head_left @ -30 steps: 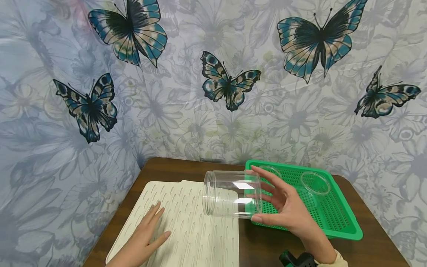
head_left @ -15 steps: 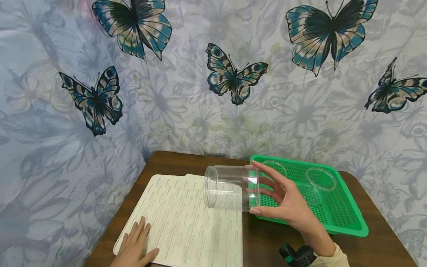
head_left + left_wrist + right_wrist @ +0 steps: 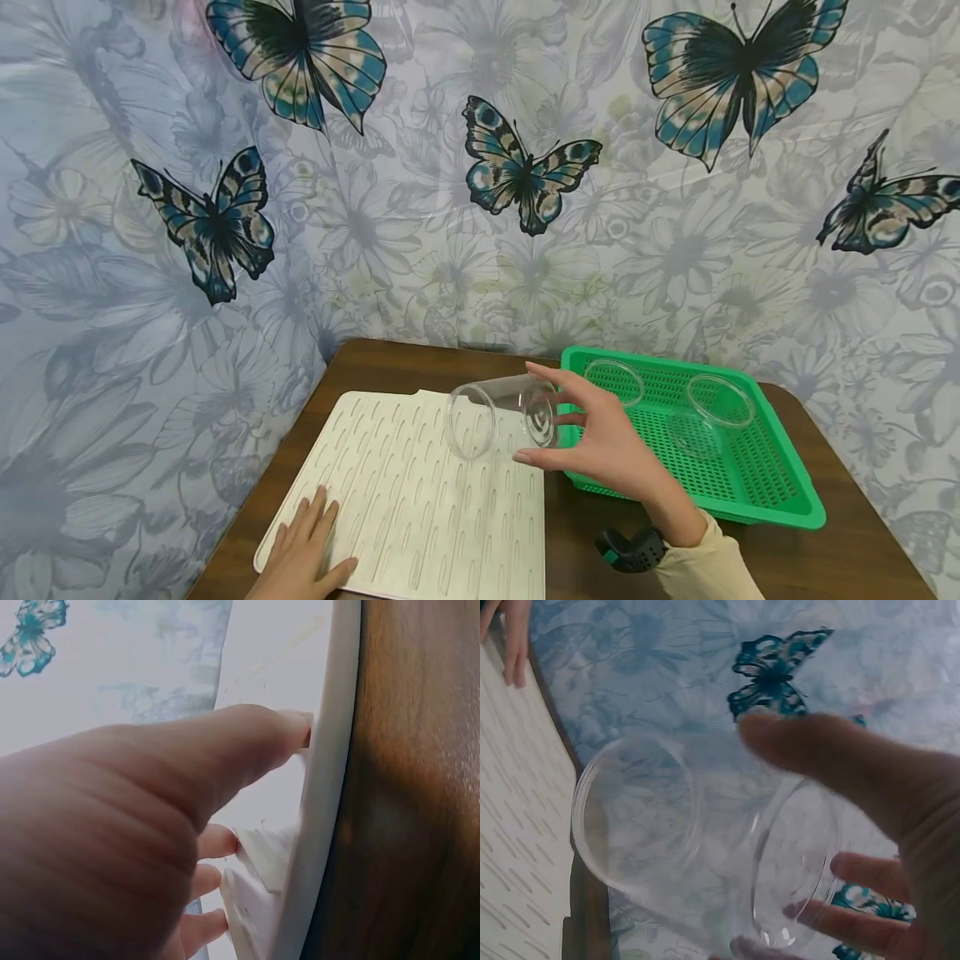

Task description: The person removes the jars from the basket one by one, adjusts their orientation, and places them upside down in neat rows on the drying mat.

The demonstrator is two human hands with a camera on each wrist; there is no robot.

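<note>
A clear jar [image 3: 498, 408] lies on its side in the air above the right part of a cream ridged mat [image 3: 420, 500]. My right hand [image 3: 600, 429] grips it around its base end, thumb on one side and fingers on the other. In the right wrist view the open mouth of the jar [image 3: 637, 810] points away from the palm. My left hand [image 3: 300, 542] rests with spread, straight fingers on the mat's front left part. The left wrist view has its thumb [image 3: 255, 742] touching near the mat's edge [image 3: 330, 750].
A green perforated basket [image 3: 780, 492] stands at the right, partly behind my right forearm. Inside it are two clear jars, one at the back left [image 3: 615, 383] and one at the right [image 3: 720, 402]. Brown wooden table [image 3: 570, 550] lies beneath; a butterfly-print cloth hangs behind.
My left hand has come down and back onto the mat's front left. My right hand has moved left with the jar and turned it so its mouth faces more toward me.
</note>
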